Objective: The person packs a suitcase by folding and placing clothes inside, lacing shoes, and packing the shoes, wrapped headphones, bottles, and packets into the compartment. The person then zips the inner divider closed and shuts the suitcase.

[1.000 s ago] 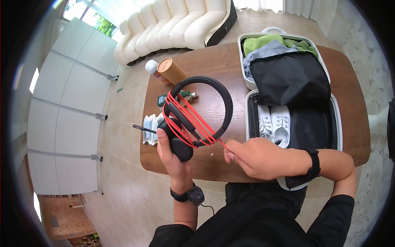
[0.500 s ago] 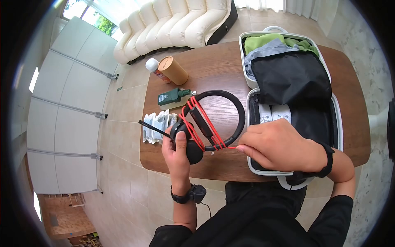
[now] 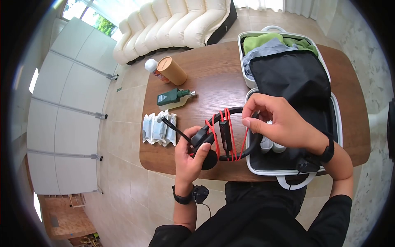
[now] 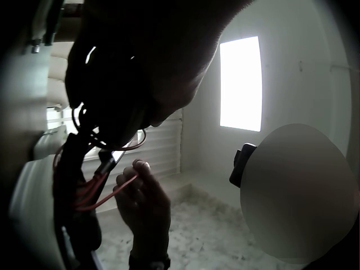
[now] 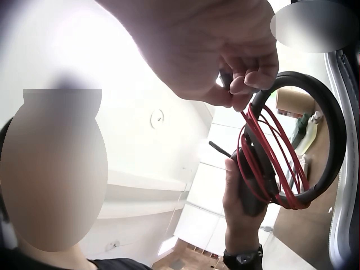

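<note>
A black headset point(image 3: 210, 160) with a thin microphone boom point(image 3: 176, 130) is held up over the table's front part. My left hand point(image 3: 187, 161) grips it at the ear cups, thumb on the near side. Red cable point(image 5: 285, 180) is wound several times around the headband and a small black inline box point(image 3: 225, 135). My right hand point(image 3: 284, 123) pinches the loose stretch of that cable above the headband's right side, and a dark piece shows between its fingers in the right wrist view. The left wrist view is dark, with the red strand running to the right hand.
An open white suitcase point(image 3: 263, 171) lies at the right, with white shoes point(image 3: 266, 145) in its near half and clothes point(image 3: 265, 53) in its far half. On the wooden table point(image 3: 210, 76) are a green bottle point(image 3: 168, 98), white packets point(image 3: 158, 129), a cardboard tube point(image 3: 173, 71) and a white-capped can point(image 3: 151, 66).
The headset has moved lower and rightward and turned in my left hand. My right hand has risen from the headband's lower right to its upper right, drawing the red cable with it.
</note>
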Demonstrator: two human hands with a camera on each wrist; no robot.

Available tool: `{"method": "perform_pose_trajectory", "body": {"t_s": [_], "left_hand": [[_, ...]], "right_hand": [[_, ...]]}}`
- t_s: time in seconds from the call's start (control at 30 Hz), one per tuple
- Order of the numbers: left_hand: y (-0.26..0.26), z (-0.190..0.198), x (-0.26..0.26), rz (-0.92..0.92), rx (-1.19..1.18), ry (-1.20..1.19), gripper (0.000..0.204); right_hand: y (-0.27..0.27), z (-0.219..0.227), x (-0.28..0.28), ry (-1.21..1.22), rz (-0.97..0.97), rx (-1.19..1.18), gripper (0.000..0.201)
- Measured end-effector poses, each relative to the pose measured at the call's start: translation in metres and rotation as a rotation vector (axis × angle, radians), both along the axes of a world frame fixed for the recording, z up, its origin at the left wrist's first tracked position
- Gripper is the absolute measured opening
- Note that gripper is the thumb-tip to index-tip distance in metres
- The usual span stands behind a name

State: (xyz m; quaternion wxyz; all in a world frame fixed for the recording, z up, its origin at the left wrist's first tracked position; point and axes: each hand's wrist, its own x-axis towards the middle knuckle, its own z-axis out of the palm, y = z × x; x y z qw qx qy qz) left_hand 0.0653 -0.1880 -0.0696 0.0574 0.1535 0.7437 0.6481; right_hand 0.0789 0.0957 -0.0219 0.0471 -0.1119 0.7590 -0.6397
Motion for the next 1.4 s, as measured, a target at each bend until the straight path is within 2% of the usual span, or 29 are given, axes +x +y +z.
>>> {"method": "perform_pose_trajectory", "body": {"t_s": [0.17, 0.43, 0.63, 0.73, 0.87, 0.93, 1.23, 1.4], "left_hand": [[0.005, -0.002, 0.003, -0.002, -0.056, 0.061, 0.046], [0.015, 0.006, 0.013, -0.001, -0.158, 0.174, 0.047], [0.022, 0.009, 0.022, 0.040, -0.233, 0.276, 0.049], [0.022, 0.007, 0.023, 0.049, -0.234, 0.283, 0.050], [0.020, 0.008, 0.024, 0.044, -0.269, 0.324, 0.051], [0.020, 0.009, 0.024, 0.042, -0.278, 0.329, 0.051], [0.020, 0.007, 0.022, 0.026, -0.273, 0.335, 0.050], [0.016, 0.003, 0.018, 0.018, -0.204, 0.258, 0.049]], "right_hand": [[-0.002, -0.009, 0.000, -0.085, 0.007, -0.029, 0.010], [-0.015, -0.013, 0.007, -0.022, -0.176, -0.054, 0.018], [-0.021, -0.015, 0.011, 0.060, -0.244, -0.057, 0.023], [-0.021, -0.013, 0.012, -0.031, -0.221, -0.108, 0.022], [-0.021, -0.015, 0.013, -0.040, -0.208, -0.118, 0.020], [-0.022, -0.018, 0.013, -0.079, -0.176, -0.227, 0.019], [-0.022, -0.022, 0.015, -0.112, -0.120, -0.338, 0.021], [-0.025, -0.028, 0.012, -0.107, -0.139, -0.408, 0.018]]}}
